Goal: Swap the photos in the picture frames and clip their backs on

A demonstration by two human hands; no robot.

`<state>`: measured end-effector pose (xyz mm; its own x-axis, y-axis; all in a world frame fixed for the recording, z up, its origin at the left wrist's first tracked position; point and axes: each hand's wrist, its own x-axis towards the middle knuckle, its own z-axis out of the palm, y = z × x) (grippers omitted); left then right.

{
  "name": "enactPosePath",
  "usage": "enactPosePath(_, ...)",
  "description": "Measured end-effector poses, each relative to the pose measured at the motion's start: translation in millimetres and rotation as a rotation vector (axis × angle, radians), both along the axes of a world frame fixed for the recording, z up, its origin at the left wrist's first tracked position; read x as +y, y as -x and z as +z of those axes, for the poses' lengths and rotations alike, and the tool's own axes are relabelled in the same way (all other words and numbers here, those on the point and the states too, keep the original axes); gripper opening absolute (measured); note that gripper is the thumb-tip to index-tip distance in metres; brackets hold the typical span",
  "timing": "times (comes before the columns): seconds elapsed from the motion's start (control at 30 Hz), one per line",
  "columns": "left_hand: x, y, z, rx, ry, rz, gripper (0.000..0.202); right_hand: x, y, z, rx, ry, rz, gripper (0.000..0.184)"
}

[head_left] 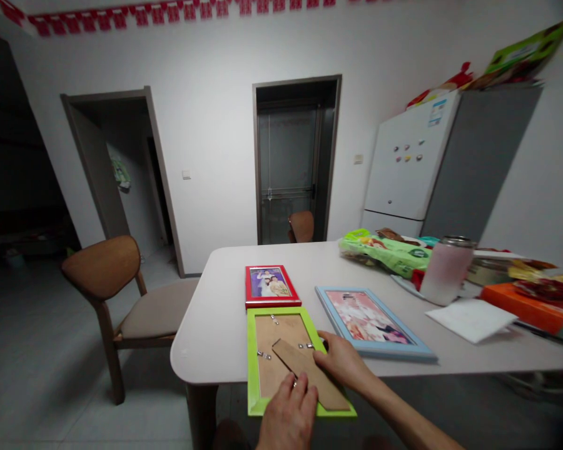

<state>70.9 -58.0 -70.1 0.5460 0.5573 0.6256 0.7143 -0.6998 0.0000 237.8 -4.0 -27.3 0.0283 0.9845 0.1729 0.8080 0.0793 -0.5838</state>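
Observation:
A lime-green picture frame (263, 369) lies face down at the near edge of the white table (211, 331), its brown backing board (272, 340) held by small metal clips. A brown cardboard easel stand (309, 375) lies diagonally across that backing. My left hand (287, 417) has its fingers on the stand's lower part, and my right hand (340, 361) holds its upper edge from the right. Beyond them, a red frame (272, 286) with a photo lies face up. A light-blue frame (370, 322), also face up, lies right next to my right hand.
Right of the frames stand a frosted pink tumbler (446, 270), a green snack bag (385, 253), a white paper sheet (471, 320) and an orange box (525, 306). A wooden chair (122, 290) stands left of the table. A white fridge (410, 159) stands behind it.

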Motion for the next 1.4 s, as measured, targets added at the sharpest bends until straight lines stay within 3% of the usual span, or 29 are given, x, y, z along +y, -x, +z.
enactPosePath(0.13, -0.4, 1.8, 6.8, 0.057, 0.164, -0.003, 0.030, 1.6, 0.5, -4.2, -0.186, -0.006, -0.041, 0.026)
enactPosePath(0.3, -2.1, 21.2, 35.3, 0.045, 0.461, -0.018, 0.052, 3.4, 0.8, 0.8, -0.214, -0.092, 0.029, 0.043)
enactPosePath(0.47, -0.4, 44.6, 49.6, -0.065, 0.583, 0.074, 0.049, 9.3, 6.6, 3.2, -0.197, -0.034, 0.078, 0.025)
enactPosePath(0.6, 0.8, 47.8, 45.3, -0.077, 0.586, 0.058, 0.062, 12.4, 12.5, 2.7, -0.236, -0.046, 0.018, 0.023)
enactPosePath(0.77, 2.6, 49.0, 42.3, -0.108, 0.554, 0.035, 0.055, 3.5, 15.4, 8.1, -0.260, -0.074, 0.038, 0.027)
enactPosePath(0.87, 3.8, 51.1, 42.9, -0.105, 0.569, 0.028, 0.053, -13.0, 18.7, 15.6, -0.185, -0.113, 0.221, 0.025)
enactPosePath(1.0, 3.4, 50.8, 46.4, -0.129, 0.580, 0.030, 0.042, -32.5, 29.9, 28.0, -0.072, -0.001, 0.507, 0.020)
enactPosePath(1.13, 3.0, 49.9, 50.3, -0.133, 0.602, 0.035, 0.040, -34.5, 40.1, 30.5, -0.082, 0.039, 0.485, 0.017)
enactPosePath(1.33, 5.0, 52.0, 44.1, -0.165, 0.559, 0.012, 0.033, -30.1, 46.2, 19.3, -0.055, -0.055, 0.444, 0.014)
enactPosePath(1.4, 5.7, 52.6, 41.3, -0.165, 0.552, 0.007, 0.039, -29.5, 47.6, 18.0, -0.053, -0.075, 0.445, 0.014)
